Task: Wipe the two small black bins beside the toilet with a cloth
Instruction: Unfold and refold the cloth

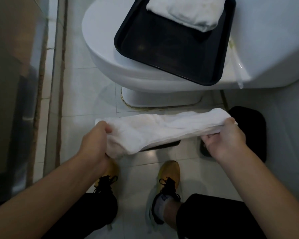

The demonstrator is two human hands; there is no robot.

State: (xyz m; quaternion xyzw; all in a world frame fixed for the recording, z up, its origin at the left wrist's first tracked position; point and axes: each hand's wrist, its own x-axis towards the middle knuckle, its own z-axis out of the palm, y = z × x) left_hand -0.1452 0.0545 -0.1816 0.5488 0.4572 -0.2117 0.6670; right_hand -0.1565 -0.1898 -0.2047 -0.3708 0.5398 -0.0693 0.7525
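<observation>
I grip the white cloth (pixel 155 128) stretched left to right between my clenched left hand (pixel 93 140) and right hand (pixel 224 137), directly above one black bin (pixel 164 145); the other bin (pixel 248 128) lies under my right hand.

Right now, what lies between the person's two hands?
In the head view, a white cloth stretches from the left hand to the right hand, each gripping one end. It hides most of a black bin below.
</observation>
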